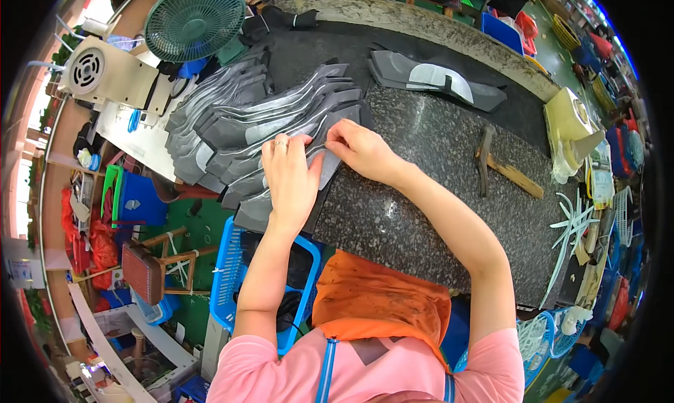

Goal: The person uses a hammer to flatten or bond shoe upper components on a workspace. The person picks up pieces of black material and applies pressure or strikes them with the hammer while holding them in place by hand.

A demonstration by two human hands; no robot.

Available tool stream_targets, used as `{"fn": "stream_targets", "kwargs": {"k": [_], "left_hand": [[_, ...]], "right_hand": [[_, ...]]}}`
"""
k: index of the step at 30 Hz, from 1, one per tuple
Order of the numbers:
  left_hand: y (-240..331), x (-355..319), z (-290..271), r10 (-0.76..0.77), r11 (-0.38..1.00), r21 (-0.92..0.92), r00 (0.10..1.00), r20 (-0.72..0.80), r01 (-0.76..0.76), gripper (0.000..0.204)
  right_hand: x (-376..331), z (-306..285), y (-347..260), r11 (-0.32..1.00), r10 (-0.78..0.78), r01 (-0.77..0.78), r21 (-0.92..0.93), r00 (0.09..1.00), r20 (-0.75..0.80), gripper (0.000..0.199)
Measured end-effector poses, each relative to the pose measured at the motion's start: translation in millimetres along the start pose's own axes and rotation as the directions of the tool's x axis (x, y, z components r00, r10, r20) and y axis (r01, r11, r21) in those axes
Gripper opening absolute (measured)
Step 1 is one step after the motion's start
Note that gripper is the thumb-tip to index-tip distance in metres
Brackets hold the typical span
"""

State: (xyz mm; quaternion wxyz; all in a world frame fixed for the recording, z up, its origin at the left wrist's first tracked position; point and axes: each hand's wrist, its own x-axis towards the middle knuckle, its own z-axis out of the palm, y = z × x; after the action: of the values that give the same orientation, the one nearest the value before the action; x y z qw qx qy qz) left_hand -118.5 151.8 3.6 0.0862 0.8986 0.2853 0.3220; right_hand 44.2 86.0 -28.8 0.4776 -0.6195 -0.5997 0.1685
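A: Head view, left hand [290, 178]?
B: Flat, fingers spread, pressing down on the fanned stack of grey cut pieces [246, 133] at the left edge of the speckled stone slab [428, 185].
A: Right hand [361, 150]?
B: Fingertips pinched shut on the edge of the top grey piece [328, 166], just beside the left hand.
A: Around them?
B: Hammer [502, 166] lying on the slab, well apart to the right. Second small pile of grey pieces [435, 80] farther back. Green fan [194, 18] and blue basket [232, 269] off to the left.

Shoe-making workshop: stone bench [421, 213], stacked grey cut pieces [239, 122], hammer [502, 166], crates.
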Motion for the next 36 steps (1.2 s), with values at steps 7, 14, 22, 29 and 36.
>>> {"fn": "stream_targets", "kwargs": {"k": [7,14,22,29,36], "left_hand": [[4,4,2,-0.035,0.999,-0.013,0.998,-0.05,0.035,0.029],[1,3,-1,-0.059,0.996,-0.058,0.998,0.032,0.061,0.024],[-51,7,-30,-0.048,0.969,-0.23,0.983,0.175,0.088,0.029],[-55,8,-25,-0.01,0.981,-0.189,0.983,0.186,0.046,0.03],[-66,3,-9,0.073,0.994,-0.087,0.997,0.033,-0.07,0.028]], "right_hand": [[26,-16,-5,0.872,-0.224,0.279,-0.402,0.958,0.178,0.014],[50,-50,8,0.703,-0.216,0.287,-0.651,0.958,0.19,0.026],[20,-3,-37,0.756,-0.572,0.593,-0.279,0.805,0.161,0.032],[17,6,-57,0.71,-0.385,0.476,-0.519,0.879,0.281,0.041],[-38,23,-100,0.757,-0.224,0.356,-0.548,0.929,0.295,0.037]]}}
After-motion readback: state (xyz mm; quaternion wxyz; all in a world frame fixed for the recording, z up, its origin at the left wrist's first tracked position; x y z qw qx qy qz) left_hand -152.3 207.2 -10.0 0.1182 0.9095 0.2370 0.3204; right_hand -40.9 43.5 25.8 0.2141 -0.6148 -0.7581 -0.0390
